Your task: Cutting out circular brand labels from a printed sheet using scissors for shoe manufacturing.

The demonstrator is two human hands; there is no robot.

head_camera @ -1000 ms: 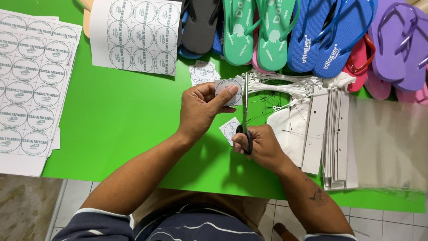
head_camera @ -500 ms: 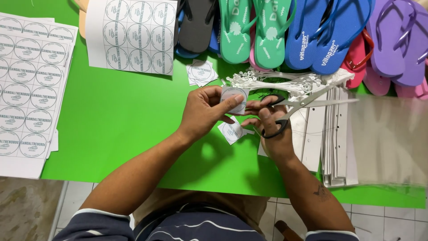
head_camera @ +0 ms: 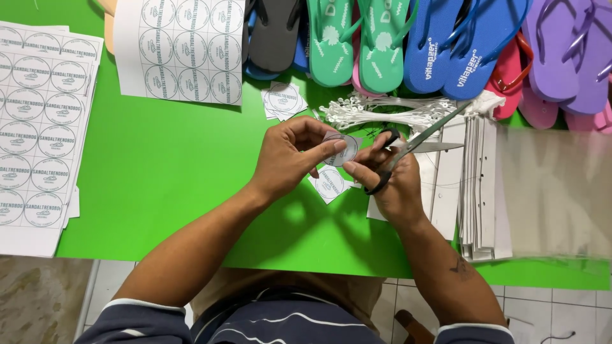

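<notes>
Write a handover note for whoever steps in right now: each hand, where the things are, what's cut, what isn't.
Left hand pinches a round label above the green table.
Right hand holds open scissors and touches the label's edge.
Done: cut labels piled near the sandals; another cut label lies under the hands.
Left: uncut label sheets, more at far left.
Sandals, white ties along the back.
</notes>
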